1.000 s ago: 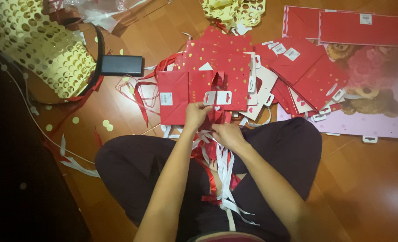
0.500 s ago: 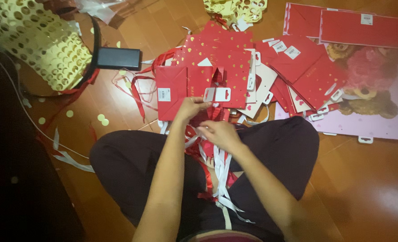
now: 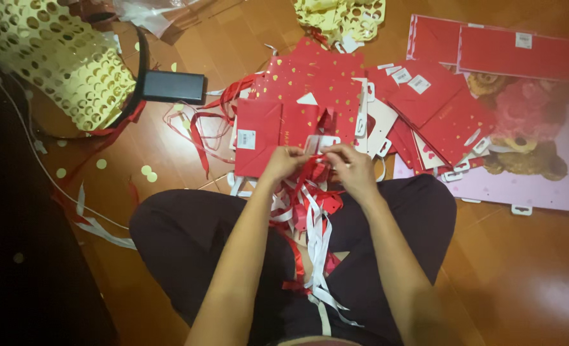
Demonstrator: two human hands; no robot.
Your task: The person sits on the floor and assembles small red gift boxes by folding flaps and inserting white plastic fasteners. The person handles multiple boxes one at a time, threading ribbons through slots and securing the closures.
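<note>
I sit cross-legged on a wooden floor. My left hand (image 3: 283,161) and my right hand (image 3: 355,168) meet in front of me, both pinching a red ribbon (image 3: 311,172) at the white handle tab of a flat red paper bag (image 3: 278,131). A tangle of red and white ribbons (image 3: 313,230) hangs from my hands into my lap. The bag lies on a heap of similar red gold-dotted bags (image 3: 319,80).
More red bags and white tabs (image 3: 438,115) spread to the right over a pink sheet with teddy bears (image 3: 540,160). A black box (image 3: 172,86) and a yellow perforated sheet (image 3: 54,61) lie to the left. Loose ribbons (image 3: 198,131) and paper dots scatter the floor.
Both hands have come up from the lap ribbons to the bag's handle tab, pulling a red ribbon with them. The view has shifted slightly.
</note>
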